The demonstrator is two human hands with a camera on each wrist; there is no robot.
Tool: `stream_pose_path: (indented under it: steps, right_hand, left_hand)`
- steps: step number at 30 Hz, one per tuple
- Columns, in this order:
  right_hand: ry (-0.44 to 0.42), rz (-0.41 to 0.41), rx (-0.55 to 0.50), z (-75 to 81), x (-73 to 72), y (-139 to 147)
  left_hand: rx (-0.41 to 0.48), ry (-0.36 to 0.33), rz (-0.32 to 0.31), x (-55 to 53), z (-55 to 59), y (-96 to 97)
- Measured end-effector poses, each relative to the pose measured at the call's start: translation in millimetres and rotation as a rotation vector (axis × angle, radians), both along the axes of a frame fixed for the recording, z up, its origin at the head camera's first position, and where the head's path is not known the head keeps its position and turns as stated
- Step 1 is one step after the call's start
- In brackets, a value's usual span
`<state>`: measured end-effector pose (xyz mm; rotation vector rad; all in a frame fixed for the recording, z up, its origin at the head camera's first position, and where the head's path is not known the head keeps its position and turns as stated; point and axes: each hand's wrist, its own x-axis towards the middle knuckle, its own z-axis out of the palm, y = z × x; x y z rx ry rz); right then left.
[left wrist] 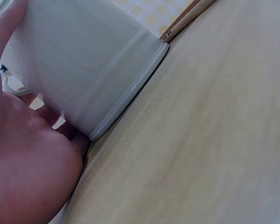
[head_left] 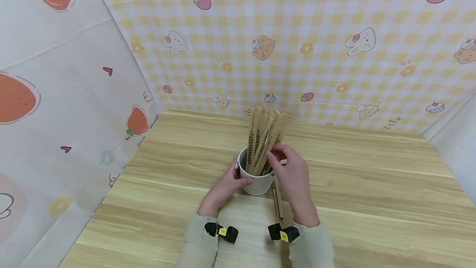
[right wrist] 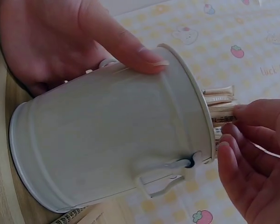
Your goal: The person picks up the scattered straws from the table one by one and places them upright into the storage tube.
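Note:
A small white metal bucket (head_left: pixel 256 186) stands upright on the wooden table, packed with a bundle of paper-wrapped straws (head_left: pixel 259 139) that carry dark print and lean to the right. My left hand (head_left: pixel 226 186) grips the bucket from the left, its thumb (right wrist: pixel 147 60) near the rim in the right wrist view and the other fingers round the far side. At the right of the rim, my right hand (head_left: pixel 296 175) pinches a paper-wrapped straw (right wrist: pixel 222 113) between thumb and fingers. A wire handle loop (right wrist: pixel 163 175) hangs from the bucket's side.
A few more wrapped straws (head_left: pixel 277 202) lie on the table (head_left: pixel 372 185) just right of the bucket, partly under my right wrist. Behind the table hangs a yellow checked cloth (head_left: pixel 312 65), and a white printed cloth (head_left: pixel 85 135) hangs along its left side.

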<state>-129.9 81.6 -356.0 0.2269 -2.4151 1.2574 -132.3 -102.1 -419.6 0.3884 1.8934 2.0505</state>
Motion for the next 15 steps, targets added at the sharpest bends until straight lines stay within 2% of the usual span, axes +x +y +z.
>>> stream_pose_path:
  steps: [9, 15]
  right_hand:
    - [-0.08, -0.019, 0.084, -4.5, -0.6, -3.6]
    - [-0.165, -0.028, 0.14, -5.2, -0.8, -4.7]
  left_hand:
    - [0.006, 0.003, -0.007, -0.1, 0.3, -0.1]
    - [0.002, 0.007, -0.006, -0.2, -0.5, -0.7]
